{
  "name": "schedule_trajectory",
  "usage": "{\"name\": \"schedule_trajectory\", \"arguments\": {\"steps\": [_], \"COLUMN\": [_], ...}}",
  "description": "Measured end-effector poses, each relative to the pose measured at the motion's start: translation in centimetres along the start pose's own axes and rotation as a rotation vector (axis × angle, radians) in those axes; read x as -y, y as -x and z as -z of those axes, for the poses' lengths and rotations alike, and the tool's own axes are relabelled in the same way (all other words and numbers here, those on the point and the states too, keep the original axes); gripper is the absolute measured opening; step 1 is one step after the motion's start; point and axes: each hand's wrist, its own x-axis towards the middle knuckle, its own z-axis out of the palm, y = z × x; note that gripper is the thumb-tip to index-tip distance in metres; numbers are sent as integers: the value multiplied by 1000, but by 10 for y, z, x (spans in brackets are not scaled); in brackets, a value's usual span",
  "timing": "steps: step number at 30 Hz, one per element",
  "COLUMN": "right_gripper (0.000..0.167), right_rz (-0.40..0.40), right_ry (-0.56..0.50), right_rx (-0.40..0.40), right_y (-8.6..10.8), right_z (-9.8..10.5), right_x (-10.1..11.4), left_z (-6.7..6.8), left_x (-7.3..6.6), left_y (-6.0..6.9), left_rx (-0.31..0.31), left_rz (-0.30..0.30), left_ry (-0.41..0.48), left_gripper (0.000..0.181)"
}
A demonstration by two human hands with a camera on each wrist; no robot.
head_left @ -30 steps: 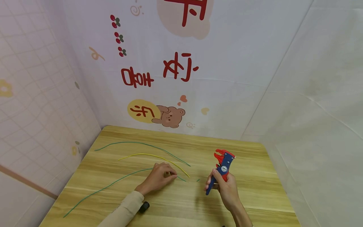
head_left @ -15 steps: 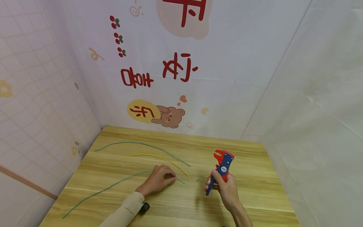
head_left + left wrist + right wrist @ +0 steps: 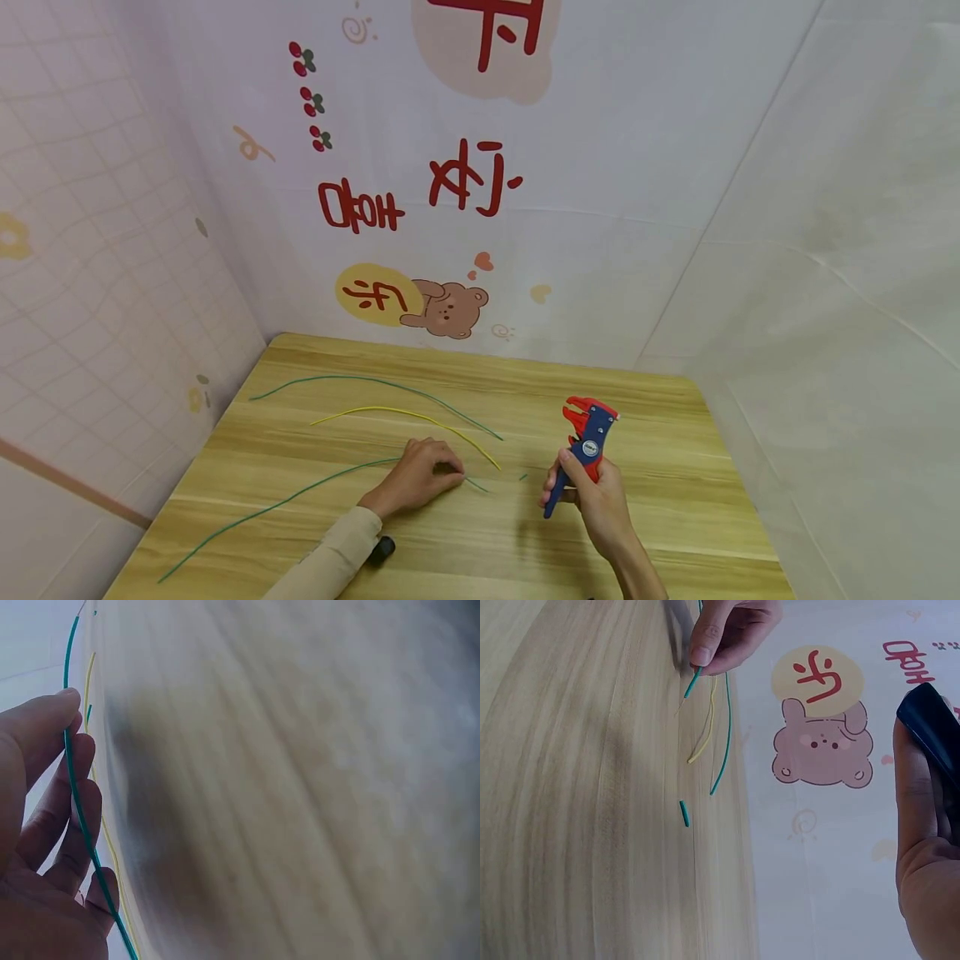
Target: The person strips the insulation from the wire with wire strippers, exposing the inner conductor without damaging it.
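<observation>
My left hand [image 3: 422, 477] pinches a green wire [image 3: 277, 503] close to its right end, between thumb and index finger. The wire's long tail trails left across the table. Past the fingertips, a thin bare strand shows at the tip of the green wire [image 3: 692, 682] in the right wrist view. My right hand [image 3: 602, 502] grips the handles of a red and blue wire stripper [image 3: 594, 435], its red jaws raised and pointing away, with no wire in them. Only a dark handle [image 3: 932, 724] of the stripper shows in the right wrist view.
A short green offcut [image 3: 523, 477] lies between the hands. Behind the left hand lie a yellow wire [image 3: 390, 408] and another green wire [image 3: 352, 377]. A black object [image 3: 382, 550] sits by the left sleeve. Printed cloth walls [image 3: 600, 275] border the wooden table [image 3: 675, 467].
The pinched wire's free end has dipped slightly toward me, and its tail has shifted a little nearer. My right hand and the stripper have barely moved.
</observation>
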Motion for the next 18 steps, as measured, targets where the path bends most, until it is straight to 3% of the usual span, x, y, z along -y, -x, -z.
{"name": "schedule_trajectory", "arguments": {"steps": [12,18], "right_gripper": [32,31], "right_rz": [-37,-35], "right_ry": [-3,-4], "right_rx": [-26,-21], "right_y": [1,2], "right_z": [1,2], "right_x": [0,1], "left_z": [0,4], "left_x": [-1,-3], "left_y": [-1,-3], "left_rx": [25,16], "left_rz": [44,24], "left_ry": [3,11], "left_gripper": [7,12]}}
